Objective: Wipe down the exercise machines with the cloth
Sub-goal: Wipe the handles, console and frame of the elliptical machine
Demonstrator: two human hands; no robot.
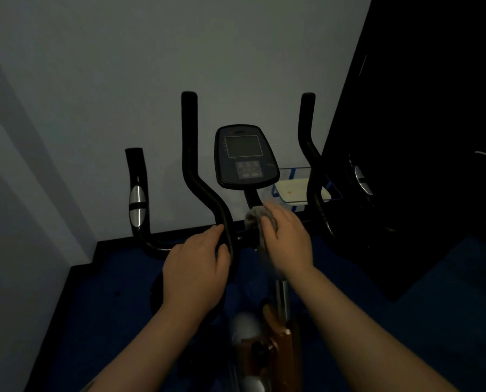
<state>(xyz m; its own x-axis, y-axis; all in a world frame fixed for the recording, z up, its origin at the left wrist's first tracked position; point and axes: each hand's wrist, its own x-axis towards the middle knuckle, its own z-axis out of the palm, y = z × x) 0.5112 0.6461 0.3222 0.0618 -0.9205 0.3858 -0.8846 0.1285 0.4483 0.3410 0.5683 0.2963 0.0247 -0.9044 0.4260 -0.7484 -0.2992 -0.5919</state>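
Exercise bike, handlebar junction: one hand braced, the other wiping.

Your left hand (pixel 195 267) curled its grip round the black handlebar (pixel 207 193) at the bend just left of frame centre, probably to steady the exercise bike (pixel 275 343) against the wiping pressure. Your right hand (pixel 288 239) held the grey cloth (pixel 254 217), its grip closed over it, and pressed it on the crossbar joint directly below the console stem; the cloth was blurred, so its folds could not be read. The console (pixel 246 157) stood just above the cloth at frame centre, screen dark. No table-like surface carried the work: the bike stood on a dark blue floor (pixel 117 292) filling the lower frame. A pale grey wall (pixel 123 66) occupied the upper left, a dark panel (pixel 434 108) the upper right, and a clear tray (pixel 295 189) lay behind the console, right of centre. The room was dimly lit.
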